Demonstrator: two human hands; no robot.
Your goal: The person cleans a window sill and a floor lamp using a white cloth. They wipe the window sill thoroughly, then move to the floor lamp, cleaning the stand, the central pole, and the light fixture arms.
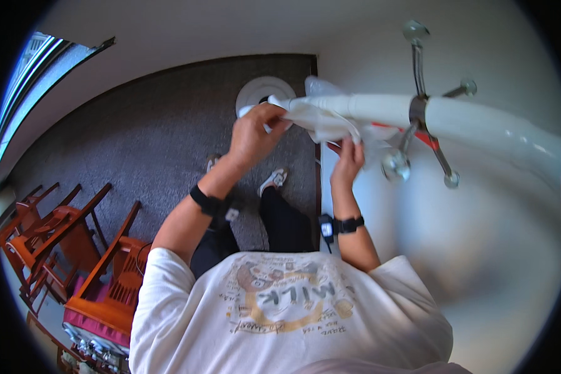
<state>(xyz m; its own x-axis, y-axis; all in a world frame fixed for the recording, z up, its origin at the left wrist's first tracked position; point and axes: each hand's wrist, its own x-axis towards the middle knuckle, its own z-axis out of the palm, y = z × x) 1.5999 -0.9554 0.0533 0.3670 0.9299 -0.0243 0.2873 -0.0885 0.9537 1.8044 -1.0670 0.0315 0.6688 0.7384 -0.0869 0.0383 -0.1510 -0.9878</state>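
Observation:
A white coat stand's pole (378, 106) rises from a round white base (262, 89) on the floor towards the camera. Metal hooks with clear ball ends (395, 166) branch from a metal collar around it. White and clear plastic, seemingly a bag (325, 121), hangs beside the pole, with a red strip (392, 127) near it. The fingers of my left hand (259, 131) pinch its left end near the lower pole. My right hand (348, 161) grips its lower right edge, below the pole in the picture. A strapped device sits on each wrist.
Reddish wooden chairs (126, 271) stand at the left, one beside a magenta cloth (93, 320). A window (28, 79) is at the upper left. Pale walls meet the grey floor (168, 117) beyond the stand and along its right side. My feet are on the floor below the hands.

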